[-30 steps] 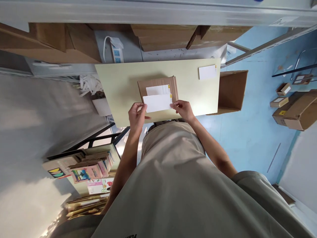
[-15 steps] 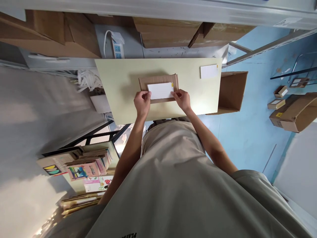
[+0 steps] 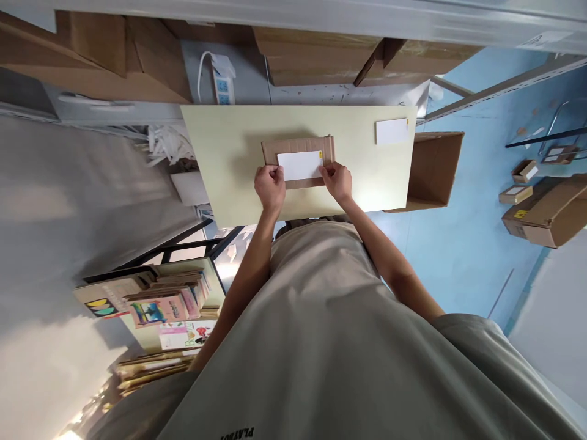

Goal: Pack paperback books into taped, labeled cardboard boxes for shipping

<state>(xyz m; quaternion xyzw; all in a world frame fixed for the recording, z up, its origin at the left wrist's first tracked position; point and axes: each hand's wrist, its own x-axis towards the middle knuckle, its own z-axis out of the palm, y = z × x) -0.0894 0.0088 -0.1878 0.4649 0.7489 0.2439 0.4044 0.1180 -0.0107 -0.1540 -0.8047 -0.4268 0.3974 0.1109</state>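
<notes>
On the pale yellow table [image 3: 229,165] lies a flat brown cardboard box [image 3: 298,145]. A white label [image 3: 300,165] with a small yellow mark at its upper right corner covers much of the box's top. My left hand [image 3: 270,186] pinches the label's lower left corner between thumb and finger. At the label's right edge, my right hand [image 3: 337,181] pinches its lower right corner. Whether the label is flat against the cardboard or just above it, I cannot tell. Another white label [image 3: 392,131] with a yellow mark rests near the table's right end.
An open cardboard box [image 3: 435,171] stands past the table's right end. Behind the table are a power strip [image 3: 223,85] and large cartons [image 3: 321,61]. Books [image 3: 169,299] are stacked at lower left, and a bin [image 3: 189,188] with white scraps sits left of the table.
The whole view has shifted slightly. Both hands keep their pinch on the label's lower corners, and the label and box stay in nearly the same place on the table.
</notes>
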